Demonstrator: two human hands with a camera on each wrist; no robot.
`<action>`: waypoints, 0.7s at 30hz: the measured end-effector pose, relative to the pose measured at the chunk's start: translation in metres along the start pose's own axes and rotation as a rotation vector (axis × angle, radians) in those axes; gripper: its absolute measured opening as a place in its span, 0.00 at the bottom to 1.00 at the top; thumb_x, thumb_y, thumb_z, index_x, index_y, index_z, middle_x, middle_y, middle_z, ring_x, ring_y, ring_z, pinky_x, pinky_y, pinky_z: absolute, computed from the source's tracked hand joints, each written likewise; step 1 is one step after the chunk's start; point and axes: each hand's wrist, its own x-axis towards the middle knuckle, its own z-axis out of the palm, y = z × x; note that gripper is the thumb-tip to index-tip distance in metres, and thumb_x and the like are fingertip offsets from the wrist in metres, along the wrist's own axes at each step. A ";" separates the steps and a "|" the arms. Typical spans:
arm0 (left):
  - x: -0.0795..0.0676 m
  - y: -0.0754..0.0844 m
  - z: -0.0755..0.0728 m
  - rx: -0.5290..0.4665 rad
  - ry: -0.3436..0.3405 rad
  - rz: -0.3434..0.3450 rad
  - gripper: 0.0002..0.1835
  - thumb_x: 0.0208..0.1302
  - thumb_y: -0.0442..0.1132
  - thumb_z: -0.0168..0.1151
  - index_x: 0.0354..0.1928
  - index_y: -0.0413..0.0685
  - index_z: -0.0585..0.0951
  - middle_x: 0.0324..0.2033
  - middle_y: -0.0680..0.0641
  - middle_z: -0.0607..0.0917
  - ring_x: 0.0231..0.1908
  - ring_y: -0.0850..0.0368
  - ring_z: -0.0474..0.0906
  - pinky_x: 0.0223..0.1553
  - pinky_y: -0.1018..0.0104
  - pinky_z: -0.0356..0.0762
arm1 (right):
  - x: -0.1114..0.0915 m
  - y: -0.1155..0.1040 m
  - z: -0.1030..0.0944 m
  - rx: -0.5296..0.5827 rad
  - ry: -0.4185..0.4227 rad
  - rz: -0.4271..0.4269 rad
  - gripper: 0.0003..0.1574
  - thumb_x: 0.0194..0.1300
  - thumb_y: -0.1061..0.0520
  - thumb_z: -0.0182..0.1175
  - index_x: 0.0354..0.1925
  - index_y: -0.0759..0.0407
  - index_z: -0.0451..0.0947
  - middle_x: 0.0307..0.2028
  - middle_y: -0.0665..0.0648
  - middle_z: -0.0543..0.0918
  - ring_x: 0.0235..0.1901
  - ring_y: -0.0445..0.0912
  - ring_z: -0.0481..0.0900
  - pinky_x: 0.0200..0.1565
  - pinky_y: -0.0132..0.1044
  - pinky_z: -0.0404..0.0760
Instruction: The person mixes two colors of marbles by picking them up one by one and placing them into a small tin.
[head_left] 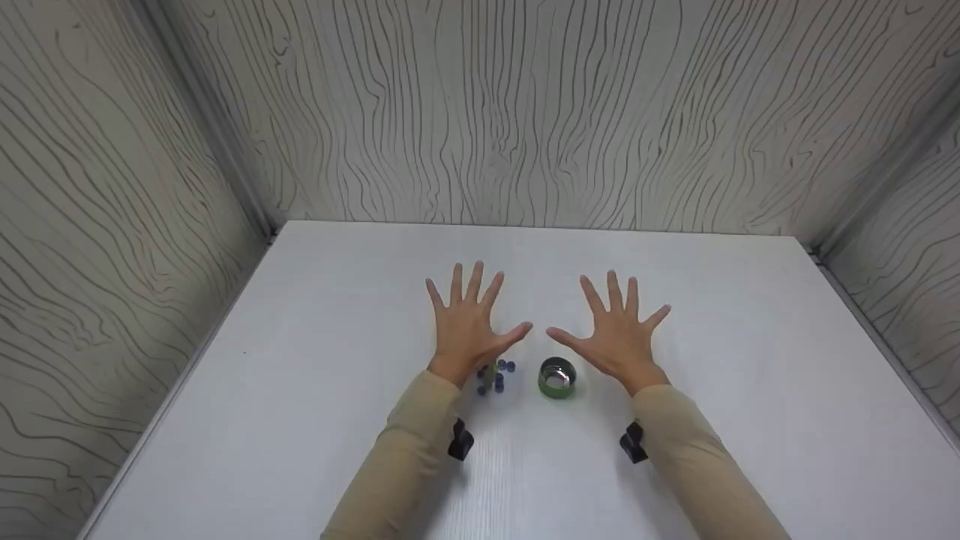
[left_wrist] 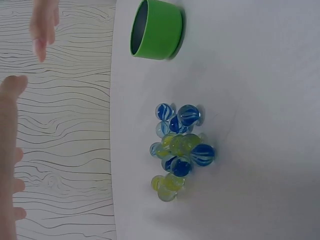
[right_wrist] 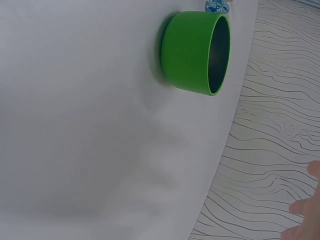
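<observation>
Both hands hover above a white table with fingers spread, holding nothing. The left hand (head_left: 465, 330) is over a small group of glass marbles (left_wrist: 180, 145), some striped blue and some yellow-green, and hides part of them in the head view. To the right of the marbles stands a green cup (head_left: 557, 378), upright, with a dark rim and a shiny inside. My right hand (head_left: 619, 337) is beyond the cup and to its right, not touching it. In the right wrist view the green cup (right_wrist: 192, 52) appears near the top, with a few blue marbles (right_wrist: 217, 6) behind it.
The white tabletop (head_left: 337, 337) runs back to a wall panel (head_left: 495, 112) with a wood-grain pattern. Similar panels (head_left: 97, 225) close the left and right sides. A small black wrist device (head_left: 634, 442) sits on each sleeve.
</observation>
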 end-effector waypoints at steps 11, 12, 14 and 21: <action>0.001 -0.002 0.003 -0.008 -0.022 -0.008 0.48 0.52 0.80 0.44 0.73 0.66 0.59 0.74 0.48 0.59 0.75 0.40 0.52 0.66 0.26 0.46 | 0.003 0.001 0.000 -0.004 0.004 0.001 0.65 0.51 0.19 0.53 0.76 0.46 0.46 0.76 0.67 0.43 0.75 0.71 0.35 0.56 0.83 0.30; 0.001 -0.001 0.003 -0.006 -0.022 -0.008 0.48 0.52 0.80 0.44 0.73 0.66 0.59 0.74 0.48 0.60 0.75 0.40 0.53 0.66 0.26 0.47 | 0.003 0.001 0.000 -0.008 0.004 0.002 0.65 0.51 0.19 0.53 0.76 0.46 0.46 0.76 0.67 0.43 0.75 0.71 0.36 0.56 0.83 0.30; 0.001 -0.001 0.003 -0.007 -0.023 -0.008 0.48 0.53 0.80 0.43 0.73 0.66 0.59 0.74 0.48 0.60 0.75 0.40 0.53 0.66 0.26 0.47 | 0.003 0.001 0.000 -0.014 0.001 0.005 0.64 0.51 0.19 0.53 0.76 0.46 0.46 0.76 0.67 0.43 0.75 0.71 0.35 0.56 0.83 0.30; 0.003 0.001 0.004 -0.009 -0.023 -0.011 0.48 0.53 0.80 0.43 0.73 0.66 0.59 0.75 0.48 0.59 0.75 0.40 0.52 0.66 0.26 0.46 | 0.004 0.003 -0.004 -0.014 0.003 0.001 0.64 0.52 0.19 0.53 0.76 0.46 0.45 0.76 0.67 0.43 0.75 0.71 0.35 0.56 0.84 0.30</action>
